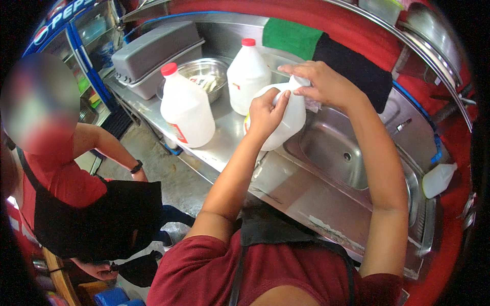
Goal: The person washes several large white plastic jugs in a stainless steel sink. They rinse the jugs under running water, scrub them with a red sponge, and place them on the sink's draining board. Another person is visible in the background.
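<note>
A translucent white plastic jug (285, 132) is tilted over the steel counter, beside the sink. My left hand (268, 111) grips it by the handle near the neck. The fingers and thumb of my right hand (325, 82) are around the white cap (300, 81) at its top. My fingers partly cover the neck, and my left forearm hides some of the jug's lower side. To the left stand two more white jugs with red caps, a nearer jug (189, 113) and a farther jug (248, 82), both upright.
The steel sink (337, 149) lies right of the jug. Behind the jugs are a metal bowl (214, 72) and a grey lidded box (157, 57). Green cloth (289, 38) and black cloth (348, 69) hang at the back. A co-worker in a black apron (99, 218) stands at left.
</note>
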### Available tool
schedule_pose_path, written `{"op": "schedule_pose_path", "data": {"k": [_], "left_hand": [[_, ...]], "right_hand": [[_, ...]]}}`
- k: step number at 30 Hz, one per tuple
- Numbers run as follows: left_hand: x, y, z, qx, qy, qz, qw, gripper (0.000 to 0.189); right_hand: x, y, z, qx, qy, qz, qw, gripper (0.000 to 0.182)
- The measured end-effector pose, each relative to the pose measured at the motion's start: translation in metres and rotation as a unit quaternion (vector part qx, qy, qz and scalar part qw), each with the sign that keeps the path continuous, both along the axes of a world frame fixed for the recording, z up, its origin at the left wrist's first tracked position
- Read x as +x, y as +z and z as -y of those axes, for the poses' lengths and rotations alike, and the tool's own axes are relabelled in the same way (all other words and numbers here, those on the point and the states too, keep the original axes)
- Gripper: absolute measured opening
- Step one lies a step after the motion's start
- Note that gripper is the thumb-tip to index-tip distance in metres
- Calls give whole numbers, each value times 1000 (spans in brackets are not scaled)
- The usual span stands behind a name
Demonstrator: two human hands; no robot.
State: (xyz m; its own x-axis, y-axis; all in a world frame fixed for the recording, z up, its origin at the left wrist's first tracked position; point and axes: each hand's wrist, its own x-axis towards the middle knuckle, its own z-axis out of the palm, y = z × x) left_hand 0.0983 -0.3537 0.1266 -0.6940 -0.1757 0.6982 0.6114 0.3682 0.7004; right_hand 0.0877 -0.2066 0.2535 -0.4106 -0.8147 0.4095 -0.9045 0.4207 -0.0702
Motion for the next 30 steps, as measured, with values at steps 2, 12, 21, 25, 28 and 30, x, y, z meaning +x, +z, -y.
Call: {"op": "schedule_pose_path", "data": {"k": [2, 12, 21, 25, 28, 30], "left_hand": [[-21, -6, 8, 60, 7, -1, 998, 29], [-80, -7, 16, 63, 159, 1, 985, 35], [-25, -7, 46, -89, 205, -147, 964, 55], [12, -29, 124, -54, 416, -200, 885, 69], [23, -20, 165, -2, 563, -125, 817, 64], [23, -23, 188, 31, 450, -66, 890, 52]], "right_hand": [[-20, 4, 17, 30, -37, 8, 999, 43], [-89, -15, 75, 91, -285, -162, 940, 39], [-106, -32, 75, 34, -346, -197, 917, 50], [-95, -29, 74, 10, -345, -158, 925, 51], [-72, -29, 72, -44, -353, -193, 914, 54], [-62, -32, 61, -102, -332, -248, 904, 56]]}}
